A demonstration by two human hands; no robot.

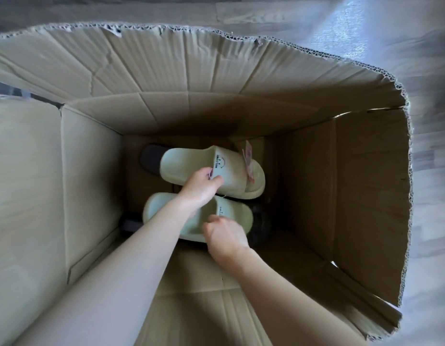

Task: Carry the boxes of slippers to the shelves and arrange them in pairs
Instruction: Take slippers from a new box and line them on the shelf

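Left hand [201, 186] pinches the strap of the far pale green slipper [237, 174], near the far wall at the bottom of the cardboard box [366, 176]. Right hand [226, 237] grips the near pale green slipper [157, 208] just beside it. Both slippers lie over dark slippers [151, 158].

The single head-worn view looks steeply down from close above the open cardboard box [353, 186], its walls filling the frame, floor [428, 58] showing beyond its far rim.
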